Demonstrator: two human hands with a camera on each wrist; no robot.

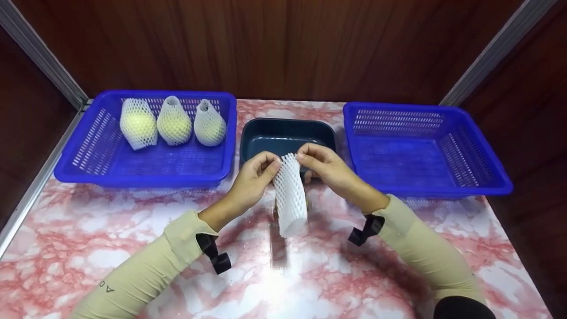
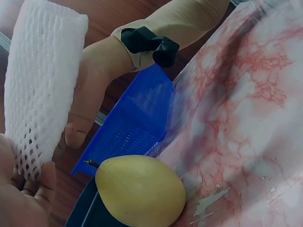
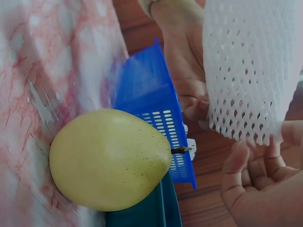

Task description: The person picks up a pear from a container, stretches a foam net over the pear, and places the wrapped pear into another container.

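A white foam net sleeve (image 1: 291, 197) is stretched flat between both hands at its far end. My left hand (image 1: 253, 180) pinches one corner with thumb and forefinger. On the opposite corner, my right hand (image 1: 330, 170) pinches the edge the same way. Below the sleeve sits a bare yellow pear (image 2: 142, 189) with a short dark stem, on the marbled table beside the dark green tray. The sleeve hides most of this pear in the head view. Both wrist views show the pear apart from the hands.
A blue basket (image 1: 146, 180) on the left holds three pears in foam nets, the middle one (image 1: 174, 124) upright. Another blue basket (image 1: 427, 190) stands on the right. Between them is the dark green tray (image 1: 288, 122). Brown panels (image 1: 283, 48) enclose the table.
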